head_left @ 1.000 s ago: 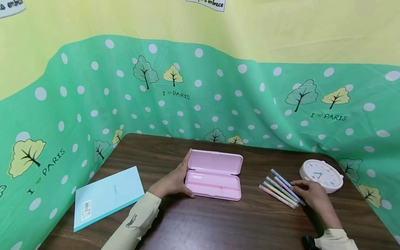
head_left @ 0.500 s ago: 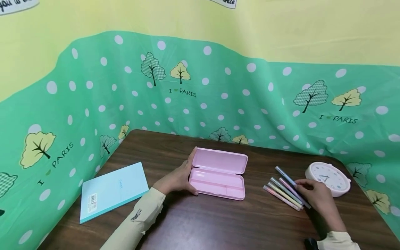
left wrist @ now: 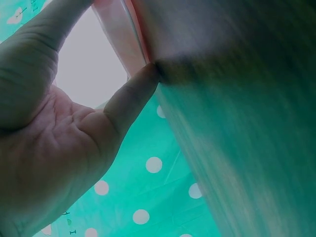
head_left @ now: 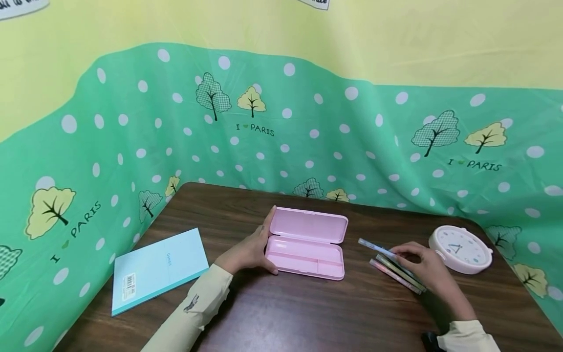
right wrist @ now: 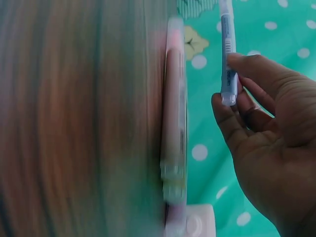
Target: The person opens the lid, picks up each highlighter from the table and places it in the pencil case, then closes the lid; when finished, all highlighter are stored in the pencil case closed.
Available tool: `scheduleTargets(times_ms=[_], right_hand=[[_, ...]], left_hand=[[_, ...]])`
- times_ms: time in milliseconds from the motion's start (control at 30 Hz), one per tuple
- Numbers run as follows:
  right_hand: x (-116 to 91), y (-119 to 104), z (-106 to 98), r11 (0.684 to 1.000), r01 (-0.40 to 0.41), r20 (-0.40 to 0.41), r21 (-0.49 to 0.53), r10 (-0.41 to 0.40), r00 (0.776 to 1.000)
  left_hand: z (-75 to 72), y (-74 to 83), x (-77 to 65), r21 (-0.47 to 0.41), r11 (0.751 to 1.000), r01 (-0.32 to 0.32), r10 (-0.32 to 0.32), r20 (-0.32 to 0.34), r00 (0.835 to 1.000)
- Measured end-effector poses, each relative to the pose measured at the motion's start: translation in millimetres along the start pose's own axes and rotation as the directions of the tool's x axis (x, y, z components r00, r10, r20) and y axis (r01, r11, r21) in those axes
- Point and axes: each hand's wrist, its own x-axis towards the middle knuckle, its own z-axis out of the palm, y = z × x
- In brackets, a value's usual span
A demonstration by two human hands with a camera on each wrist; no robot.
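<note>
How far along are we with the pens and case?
Done: pink case lies open, left hand touching its side. In hand: blue pen, pinched by the right hand. Remaining, apparently: other pens on the table; no pens inside yet.
</note>
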Motion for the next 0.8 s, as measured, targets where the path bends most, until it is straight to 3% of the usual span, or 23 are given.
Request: scheduleTargets(times_ms=[67, 133, 233, 467, 533, 633, 800], right_hand=[[1.7, -6.3, 4.9, 1.000, 0.021, 0.012, 0.018, -0.021, 1.000], [3.4, -12.8, 10.0, 0.998, 0.047, 0.009, 0.031, -0.047, 0.999], [6.3, -22.8, 18.0, 0.996, 0.075, 0.025, 0.057, -0.076, 0.997], [15.5, -46.3, 41.6, 0.979, 0.120, 0.054, 0.164, -0.131, 0.990], [19.1, -52.3, 49.3, 0.976, 0.122, 0.059, 0.180, -0.135, 0.989], [24.9, -61.8, 60.2, 0.975, 0.112, 0.075, 0.191, -0.128, 0.989], [35.7, -77.4, 75.2, 0.973, 0.101, 0.120, 0.209, -0.128, 0.984]], left_hand=[[1.0, -4.3, 0.3, 0.019, 1.000, -0.011, 0.011, -0.003, 1.000], [-2.8, 7.9, -2.0, -0.011, 1.000, 0.027, -0.027, 0.013, 1.000], [-3.9, 12.3, -2.8, -0.010, 0.999, 0.041, -0.041, 0.017, 0.999], [-1.5, -0.5, -0.3, 0.013, 1.000, 0.007, -0.007, -0.002, 1.000], [-5.2, 10.4, -1.3, -0.027, 0.999, 0.032, -0.032, 0.007, 0.999], [-5.3, 14.3, -1.5, -0.006, 1.000, 0.029, -0.029, 0.012, 0.999], [-7.2, 27.3, -4.6, -0.017, 0.996, 0.085, -0.084, 0.021, 0.996]])
